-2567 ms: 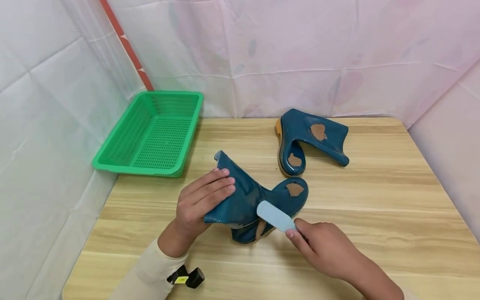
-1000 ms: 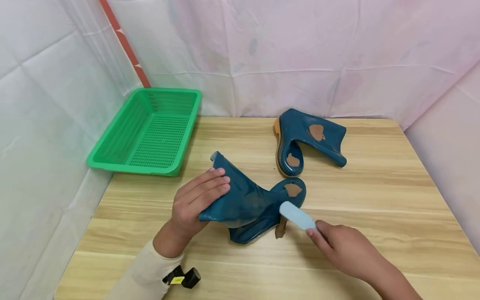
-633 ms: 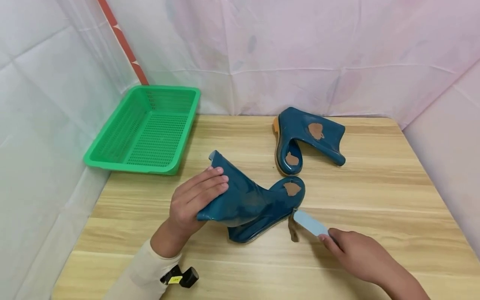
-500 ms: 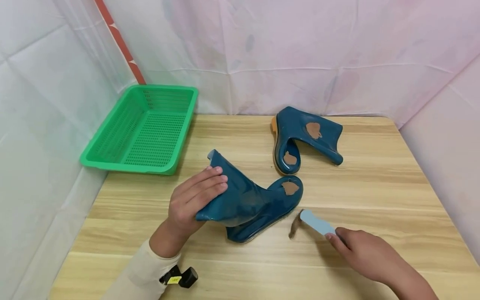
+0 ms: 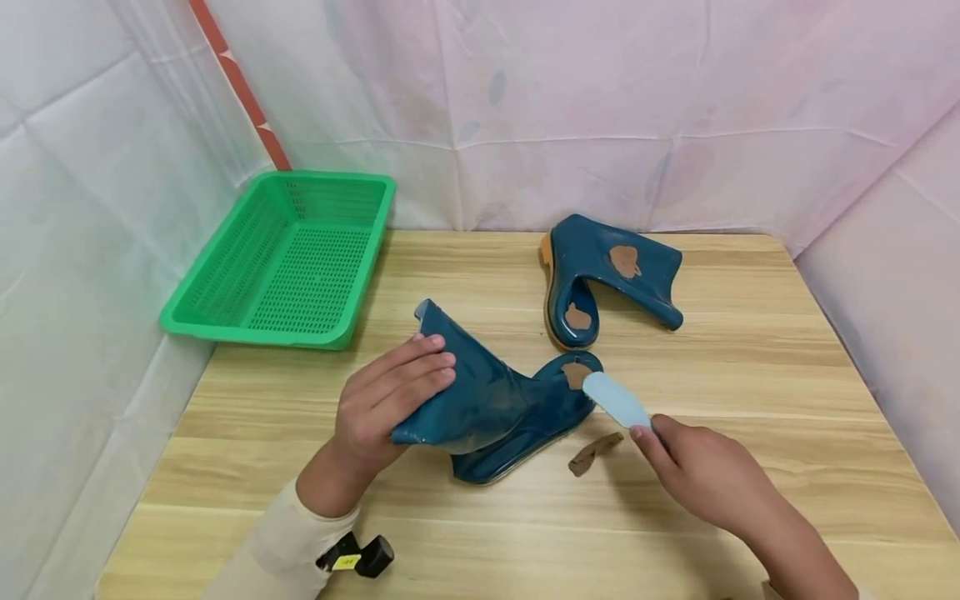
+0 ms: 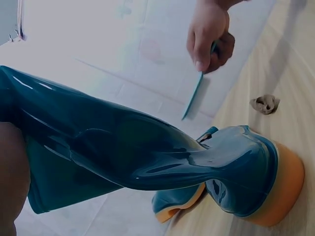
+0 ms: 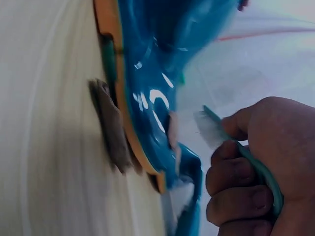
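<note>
My left hand holds the shaft of a dark blue rain boot, fingers laid over its near side; the thumb is hidden. The boot stands tilted, its orange sole on the table. A flat brown mud-like patch sticks to its toe. My right hand grips a light blue brush by its handle. Pale bristles show under the brush head, which is over the toe beside the patch; the right wrist view shows a gap between them. A rolled brown strip lies on the table beside the boot.
A second blue rain boot lies on its side at the back, with two brown patches on it. A green plastic basket stands at the back left. Pale cloth walls enclose the wooden table.
The brush swept the brown strip along the boot's side towards the toe and off it, onto the table. My right hand then lifted the brush to the toe patch. The left hand kept its grip.
</note>
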Demonstrator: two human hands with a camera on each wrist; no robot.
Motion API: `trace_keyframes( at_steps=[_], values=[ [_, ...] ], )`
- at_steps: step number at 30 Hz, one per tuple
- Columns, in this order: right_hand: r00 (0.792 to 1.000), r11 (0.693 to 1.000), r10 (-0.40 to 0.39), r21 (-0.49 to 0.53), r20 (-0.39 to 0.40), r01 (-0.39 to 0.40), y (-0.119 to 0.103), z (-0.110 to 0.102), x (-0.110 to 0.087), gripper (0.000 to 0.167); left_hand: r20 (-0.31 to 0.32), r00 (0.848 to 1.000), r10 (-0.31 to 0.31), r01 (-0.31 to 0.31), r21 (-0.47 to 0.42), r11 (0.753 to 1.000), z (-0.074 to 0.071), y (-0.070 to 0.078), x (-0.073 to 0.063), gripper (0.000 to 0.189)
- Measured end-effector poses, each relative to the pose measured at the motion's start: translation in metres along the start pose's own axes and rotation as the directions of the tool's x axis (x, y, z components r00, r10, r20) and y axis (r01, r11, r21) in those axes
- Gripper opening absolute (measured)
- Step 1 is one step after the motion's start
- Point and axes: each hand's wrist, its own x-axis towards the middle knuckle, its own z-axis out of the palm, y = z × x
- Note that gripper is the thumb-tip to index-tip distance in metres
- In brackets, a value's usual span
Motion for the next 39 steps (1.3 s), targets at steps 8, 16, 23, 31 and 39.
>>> trace_keyframes(
  at_steps=[8,16,23,31,39],
  values=[
    [0.994,0.995,-0.099,-0.004,-0.044,0.099,-0.021,0.021,0.026,0.042,-0.017,0.999,-0.035,0.035,-0.015,0.999,0.001,0.004,-0.002,0.019],
    [1.0,1.0,-0.014,0.002,-0.005,0.014,-0.012,0.026,0.033,0.046,-0.039,0.999,-0.022,0.019,-0.066,0.998,0.002,0.006,-0.006,0.015],
    [1.0,0.999,0.029,-0.03,-0.008,-0.029,-0.003,0.024,0.036,0.049,-0.042,0.999,0.008,-0.01,-0.047,0.999,0.002,0.004,-0.007,0.016],
    [0.997,0.997,0.071,0.0,-0.005,-0.071,0.004,0.019,0.036,0.054,0.011,1.0,0.027,-0.026,-0.022,0.999,0.002,0.004,-0.006,0.016],
    [0.992,0.987,0.053,0.154,-0.113,-0.035,-0.006,0.013,0.027,0.051,0.005,0.998,0.057,-0.057,-0.013,0.998,0.003,0.005,0.0,0.015]
  ],
)
